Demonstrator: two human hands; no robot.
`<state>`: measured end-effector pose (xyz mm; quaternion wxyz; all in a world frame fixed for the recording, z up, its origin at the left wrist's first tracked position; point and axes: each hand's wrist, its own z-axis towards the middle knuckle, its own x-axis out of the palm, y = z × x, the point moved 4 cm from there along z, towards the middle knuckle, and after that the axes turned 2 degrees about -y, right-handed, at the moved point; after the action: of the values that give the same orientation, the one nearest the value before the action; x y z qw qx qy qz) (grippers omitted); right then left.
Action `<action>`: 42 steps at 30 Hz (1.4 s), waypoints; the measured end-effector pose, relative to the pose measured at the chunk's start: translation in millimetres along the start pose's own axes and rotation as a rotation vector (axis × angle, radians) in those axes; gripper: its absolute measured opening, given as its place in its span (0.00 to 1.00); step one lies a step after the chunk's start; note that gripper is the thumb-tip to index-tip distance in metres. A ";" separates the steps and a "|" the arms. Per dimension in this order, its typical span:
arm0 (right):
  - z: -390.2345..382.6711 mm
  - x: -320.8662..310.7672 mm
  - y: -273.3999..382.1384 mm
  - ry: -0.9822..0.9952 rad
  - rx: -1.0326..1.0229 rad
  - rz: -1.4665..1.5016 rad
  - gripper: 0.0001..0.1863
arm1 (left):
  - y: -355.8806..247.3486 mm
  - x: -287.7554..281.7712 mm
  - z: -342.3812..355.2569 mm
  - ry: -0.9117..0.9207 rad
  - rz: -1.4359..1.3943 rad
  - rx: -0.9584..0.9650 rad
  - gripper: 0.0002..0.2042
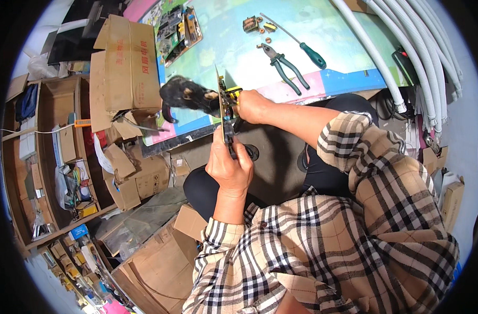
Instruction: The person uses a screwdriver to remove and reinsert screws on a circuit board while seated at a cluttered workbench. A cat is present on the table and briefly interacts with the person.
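Observation:
My left hand [229,165] is closed on the lower edge of a circuit board [222,97], which stands on edge over the table's front side. Components stick out from the board's right face, among them a yellow-and-black part [232,93]. Beside that part my right hand [253,107] is closed, with its fingertips against the board's component side. What it pinches is hidden. A small black-and-tan furry animal [186,97] is on the table just left of the board, close to it.
Pliers [284,68] and a green-handled screwdriver [312,55] lie on the table [223,42], near a copper-wound coil [251,24]. Another populated board [179,34] lies at the back left. A cardboard box [126,68] stands left; white corrugated hoses [422,47] hang right.

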<state>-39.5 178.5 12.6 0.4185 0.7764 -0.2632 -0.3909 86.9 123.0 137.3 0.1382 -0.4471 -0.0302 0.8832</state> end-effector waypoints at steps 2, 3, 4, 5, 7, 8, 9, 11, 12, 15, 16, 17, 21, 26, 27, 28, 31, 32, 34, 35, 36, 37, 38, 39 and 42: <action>2.5 2.9 -1.5 -0.018 -0.019 0.043 0.17 | -0.1 -2.7 4.6 -0.014 -0.016 -0.029 0.18; 8.6 8.9 -6.1 -0.025 -0.050 0.046 0.16 | 0.3 -4.0 6.5 -0.021 -0.024 -0.044 0.17; 7.8 8.1 -1.4 -0.028 -0.082 0.049 0.16 | 4.1 -4.8 4.2 -0.024 -0.024 -0.067 0.17; 6.5 8.7 -0.8 0.019 -0.033 0.091 0.16 | 5.3 -5.7 3.9 -0.022 -0.028 -0.083 0.17; 2.3 6.8 2.2 0.107 0.070 0.175 0.16 | 7.1 -7.0 4.3 -0.019 -0.041 -0.113 0.16; 4.2 10.4 0.6 0.144 0.098 0.225 0.16 | 7.6 -7.6 4.2 -0.029 -0.023 -0.103 0.16; 7.5 15.2 -1.9 0.181 0.125 0.274 0.16 | 9.0 -8.3 3.8 -0.032 -0.031 -0.109 0.15; 6.8 16.3 -4.6 0.244 0.178 0.364 0.16 | 10.1 -7.5 3.5 -0.035 -0.052 -0.119 0.15; 5.9 16.1 -6.0 0.272 0.202 0.404 0.16 | 11.3 -7.3 2.4 -0.043 -0.078 -0.138 0.15; -0.5 11.3 2.1 0.340 0.226 0.537 0.15 | 15.1 -10.2 -0.1 -0.066 -0.114 -0.181 0.16; -1.9 11.0 3.9 0.357 0.229 0.584 0.15 | 14.6 -12.3 1.7 -0.070 -0.106 -0.184 0.16; -1.5 13.4 3.6 0.402 0.239 0.654 0.15 | 13.7 -14.7 4.4 -0.075 -0.098 -0.182 0.17; -2.6 26.9 4.5 0.554 0.320 0.950 0.15 | 23.2 -17.1 -0.8 -0.101 -0.115 -0.243 0.18; -0.9 30.4 11.2 0.629 0.330 1.082 0.15 | 31.3 -17.4 2.2 -0.149 -0.181 -0.343 0.17; 0.1 30.4 14.2 0.617 0.313 1.068 0.14 | 31.3 -18.1 4.9 -0.141 -0.180 -0.337 0.17; 3.3 28.0 14.4 0.520 0.298 0.943 0.16 | 30.6 -19.0 9.3 -0.133 -0.180 -0.330 0.17; 10.4 13.2 24.8 0.323 0.160 0.351 0.18 | 31.5 -22.2 13.0 -0.106 -0.144 -0.293 0.17; 10.2 9.3 25.4 0.297 0.132 0.279 0.21 | 29.8 -21.8 11.5 -0.101 -0.159 -0.302 0.17; 8.6 6.5 28.8 0.307 0.163 0.192 0.22 | 27.6 -21.0 8.9 -0.086 -0.155 -0.278 0.16; 7.5 4.2 31.0 0.310 0.180 0.148 0.22 | 26.5 -20.5 7.6 -0.075 -0.137 -0.245 0.16; 6.0 2.5 32.6 0.332 0.218 0.161 0.24 | 25.0 -20.0 6.6 -0.065 -0.118 -0.212 0.16; 6.1 0.9 31.9 0.355 0.226 0.152 0.24 | 22.4 -19.2 6.5 -0.053 -0.130 -0.214 0.16; 7.7 -1.2 30.4 0.379 0.234 0.144 0.24 | 19.0 -18.7 6.8 -0.041 -0.142 -0.216 0.16; 8.6 -2.6 29.2 0.403 0.242 0.136 0.24 | 16.4 -18.1 6.7 -0.029 -0.152 -0.219 0.16; 15.8 -0.5 24.2 0.271 0.049 -0.051 0.23 | 17.7 -15.3 4.6 -0.046 -0.151 -0.205 0.16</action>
<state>-54.8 159.5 28.0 0.4209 0.8385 -0.1940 -0.2866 88.0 102.3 148.9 0.1573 -0.4347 -0.1570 0.8727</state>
